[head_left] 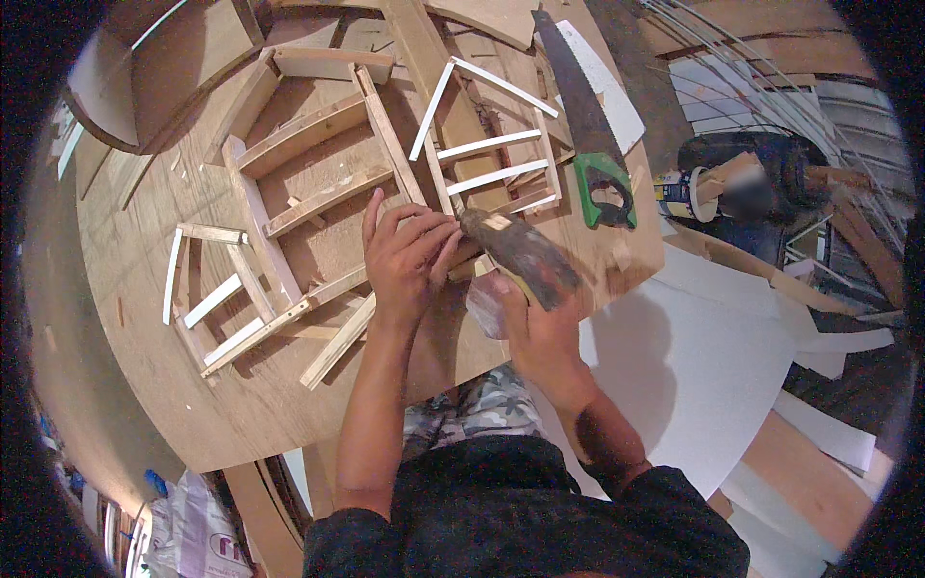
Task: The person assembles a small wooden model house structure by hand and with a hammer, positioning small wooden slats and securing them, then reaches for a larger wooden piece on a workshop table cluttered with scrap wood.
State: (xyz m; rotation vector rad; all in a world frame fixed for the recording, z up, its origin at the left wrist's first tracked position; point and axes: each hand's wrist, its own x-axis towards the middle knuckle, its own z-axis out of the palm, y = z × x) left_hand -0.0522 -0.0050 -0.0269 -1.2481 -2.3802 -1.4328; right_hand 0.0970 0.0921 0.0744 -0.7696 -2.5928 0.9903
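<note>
My left hand (405, 255) is at the middle of the wooden tabletop, fingers bent together against the near corner of a small house-shaped wooden frame (493, 144) with white-faced strips. What those fingers pinch is hidden. Wrapped round a dark, worn, elongated tool (530, 255), my right hand (544, 332) brings its far end close to my left fingertips; the tool's exact kind does not show. A clear plastic piece (487, 306) with a yellow edge sits beside my right fingers. Left of my hands lies a larger house-shaped wooden frame (323, 197) with cross slats.
A green-handled handsaw (602, 188) lies at the table's right. A smaller white-edged frame (207, 289) adjoins the large one. Curved wooden panels (183, 67) stand at the far left. Below the right edge are white sheets (684, 356) and a tub (686, 196).
</note>
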